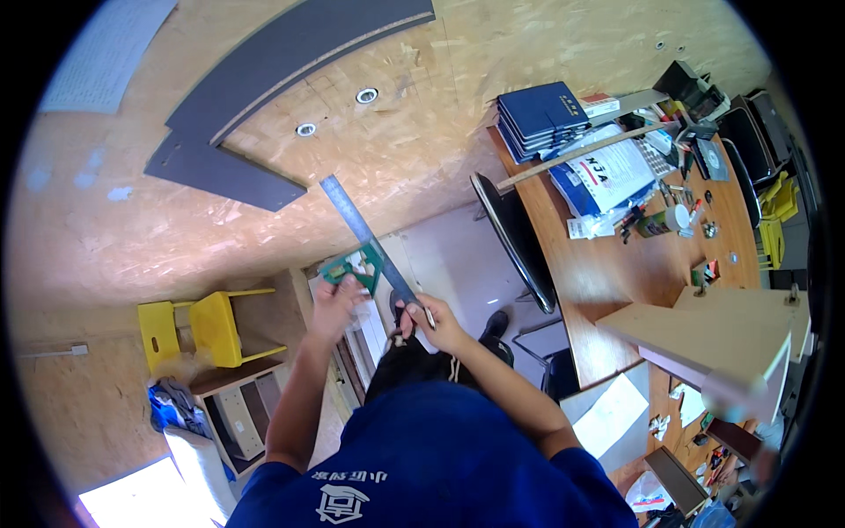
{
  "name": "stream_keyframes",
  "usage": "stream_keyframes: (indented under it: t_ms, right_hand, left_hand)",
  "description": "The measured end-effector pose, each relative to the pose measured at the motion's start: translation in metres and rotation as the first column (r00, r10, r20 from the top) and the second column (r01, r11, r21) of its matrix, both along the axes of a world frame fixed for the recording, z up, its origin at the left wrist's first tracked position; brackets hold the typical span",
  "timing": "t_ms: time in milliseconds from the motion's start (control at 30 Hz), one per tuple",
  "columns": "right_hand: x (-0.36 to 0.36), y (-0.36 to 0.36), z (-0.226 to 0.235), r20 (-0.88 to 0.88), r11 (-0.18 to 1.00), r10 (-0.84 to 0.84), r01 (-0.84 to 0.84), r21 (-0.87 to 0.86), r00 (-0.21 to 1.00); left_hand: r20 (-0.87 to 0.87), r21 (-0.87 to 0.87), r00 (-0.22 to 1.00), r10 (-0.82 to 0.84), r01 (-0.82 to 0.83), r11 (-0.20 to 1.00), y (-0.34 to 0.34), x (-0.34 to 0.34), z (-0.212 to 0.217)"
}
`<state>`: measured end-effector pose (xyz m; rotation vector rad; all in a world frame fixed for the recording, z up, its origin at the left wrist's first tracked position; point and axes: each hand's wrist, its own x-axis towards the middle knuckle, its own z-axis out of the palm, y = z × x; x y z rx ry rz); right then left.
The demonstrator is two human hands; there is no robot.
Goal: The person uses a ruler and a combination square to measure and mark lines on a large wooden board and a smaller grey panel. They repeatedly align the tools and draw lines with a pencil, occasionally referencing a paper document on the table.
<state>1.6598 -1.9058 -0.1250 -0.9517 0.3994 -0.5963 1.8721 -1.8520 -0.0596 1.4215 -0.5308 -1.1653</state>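
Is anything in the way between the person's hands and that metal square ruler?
Nothing visible. The left hand grips the green handle of the square ruler, and the right hand sits at its blade with a pencil.

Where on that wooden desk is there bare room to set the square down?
The wooden desk is bare in its middle strip, between the white sack and the pale board. Crowded: the far end, with blue folders, pens and small clutter.

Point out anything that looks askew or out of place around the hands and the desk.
The wooden desk is crowded: a stack of blue folders, a white printed sack and a long wooden stick lying slanted across them. The left hand and right hand hold a metal ruler with a green head tilted.
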Motion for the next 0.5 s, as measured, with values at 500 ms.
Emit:
stream_keyframes:
  t_ms: [500]
  right_hand:
    - [0.133, -0.103, -0.09, -0.273, 0.841, -0.414, 0.251, -0.479, 0.868]
  left_hand:
    - [0.128, -0.318, 0.992, 0.004, 0.037, 0.947, -0.129, 0.087, -0.122]
